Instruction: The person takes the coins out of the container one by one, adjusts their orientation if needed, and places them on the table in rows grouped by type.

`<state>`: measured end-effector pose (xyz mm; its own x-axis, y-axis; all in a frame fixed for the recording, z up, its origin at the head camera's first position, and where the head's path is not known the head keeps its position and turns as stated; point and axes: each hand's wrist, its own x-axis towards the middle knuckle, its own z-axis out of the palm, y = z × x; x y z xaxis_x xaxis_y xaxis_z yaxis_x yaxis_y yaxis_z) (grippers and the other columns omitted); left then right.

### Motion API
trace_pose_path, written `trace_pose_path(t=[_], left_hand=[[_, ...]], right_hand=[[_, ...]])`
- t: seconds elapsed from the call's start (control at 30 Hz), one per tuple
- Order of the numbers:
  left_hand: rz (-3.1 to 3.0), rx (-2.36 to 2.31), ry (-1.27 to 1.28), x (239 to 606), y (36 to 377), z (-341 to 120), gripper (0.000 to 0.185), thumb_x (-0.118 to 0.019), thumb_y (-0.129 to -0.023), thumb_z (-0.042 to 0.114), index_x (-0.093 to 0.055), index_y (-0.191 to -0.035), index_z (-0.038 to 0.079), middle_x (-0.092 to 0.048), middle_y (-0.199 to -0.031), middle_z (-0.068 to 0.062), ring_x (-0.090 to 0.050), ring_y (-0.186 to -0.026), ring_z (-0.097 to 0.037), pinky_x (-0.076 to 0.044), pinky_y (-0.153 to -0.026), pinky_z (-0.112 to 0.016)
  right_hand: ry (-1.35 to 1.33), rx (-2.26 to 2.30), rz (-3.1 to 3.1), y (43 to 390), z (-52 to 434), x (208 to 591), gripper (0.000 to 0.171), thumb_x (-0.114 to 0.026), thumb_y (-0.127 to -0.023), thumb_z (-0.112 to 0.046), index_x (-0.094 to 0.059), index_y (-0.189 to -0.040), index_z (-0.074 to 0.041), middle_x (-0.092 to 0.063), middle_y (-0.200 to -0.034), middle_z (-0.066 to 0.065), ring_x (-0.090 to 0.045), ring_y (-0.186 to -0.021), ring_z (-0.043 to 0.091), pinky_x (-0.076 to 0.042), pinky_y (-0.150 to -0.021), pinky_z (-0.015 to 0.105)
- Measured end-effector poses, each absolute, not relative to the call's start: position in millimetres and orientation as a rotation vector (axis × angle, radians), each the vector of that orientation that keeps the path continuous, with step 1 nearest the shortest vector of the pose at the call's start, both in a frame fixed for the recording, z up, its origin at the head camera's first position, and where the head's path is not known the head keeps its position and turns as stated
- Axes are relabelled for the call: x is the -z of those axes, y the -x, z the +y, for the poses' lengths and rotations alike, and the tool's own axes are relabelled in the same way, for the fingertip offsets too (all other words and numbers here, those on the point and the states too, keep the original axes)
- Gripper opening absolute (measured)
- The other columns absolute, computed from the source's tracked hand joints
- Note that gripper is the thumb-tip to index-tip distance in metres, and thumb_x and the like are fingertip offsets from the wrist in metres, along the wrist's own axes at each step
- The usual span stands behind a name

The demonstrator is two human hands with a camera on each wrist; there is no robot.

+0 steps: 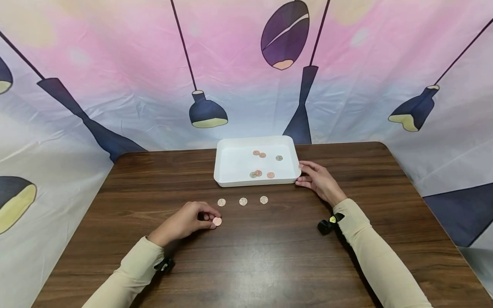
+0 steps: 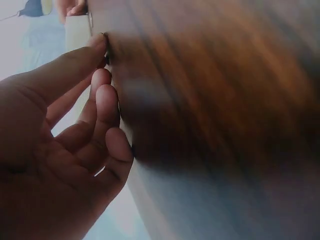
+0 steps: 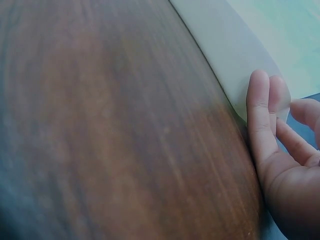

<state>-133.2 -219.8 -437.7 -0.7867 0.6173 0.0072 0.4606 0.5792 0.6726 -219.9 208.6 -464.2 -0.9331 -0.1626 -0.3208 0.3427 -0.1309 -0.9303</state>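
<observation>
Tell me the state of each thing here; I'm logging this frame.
Tray: upright on the table, six coins inside.
Coin: pinched by the left hand.
Row of coins: three, flat, apart.
Right hand: fingers straight, touching the tray's corner.

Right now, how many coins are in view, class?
10: six in the white tray, three in a row on the table before it, one pinched by the left hand.

Cream long sleeves (image 1: 369, 244) — black wrist cameras (image 1: 326, 225).

Dark wood-grain table (image 1: 269, 256) w/ slight sheen, matt white plastic tray (image 1: 231, 179), copper-tone metal coins (image 1: 217, 221)
</observation>
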Motion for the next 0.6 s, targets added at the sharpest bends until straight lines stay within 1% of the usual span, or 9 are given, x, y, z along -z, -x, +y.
trace_pose_path(t=[0.13,0.4,0.6], left_hand=[[2.618,-0.947,-0.92,436.8,131.5,-219.1,0.019,-0.086,-0.087,0.001,-0.083,-0.105,0.007,-0.07,-0.089,0.006,-0.06,-0.079,-0.002,-0.058,-0.069,-0.025],[2.609,-0.915,-0.907,434.5,132.8,-217.5,0.02,-0.086,-0.087,0.0,-0.082,-0.106,0.004,-0.074,-0.093,0.003,-0.063,-0.08,-0.003,-0.06,-0.07,-0.024],[2.614,-0.908,-0.907,434.4,132.8,-216.8,0.019,-0.086,-0.086,-0.002,-0.083,-0.104,0.003,-0.074,-0.091,0.003,-0.061,-0.079,0.0,-0.06,-0.069,-0.023]], right_hand=[[-0.196,2.139,1.802,219.7,209.1,464.7,0.057,-0.053,-0.113,-0.022,-0.035,-0.163,-0.002,-0.055,-0.119,0.014,-0.068,-0.079,0.01,-0.065,-0.084,0.027],[-0.197,2.133,1.806,220.3,209.7,464.6,0.056,-0.052,-0.113,-0.022,-0.035,-0.163,-0.002,-0.055,-0.119,0.014,-0.068,-0.079,0.011,-0.065,-0.085,0.027],[-0.202,2.136,1.804,220.4,209.9,465.1,0.056,-0.052,-0.113,-0.022,-0.036,-0.163,-0.002,-0.056,-0.118,0.013,-0.069,-0.079,0.011,-0.065,-0.084,0.027]])
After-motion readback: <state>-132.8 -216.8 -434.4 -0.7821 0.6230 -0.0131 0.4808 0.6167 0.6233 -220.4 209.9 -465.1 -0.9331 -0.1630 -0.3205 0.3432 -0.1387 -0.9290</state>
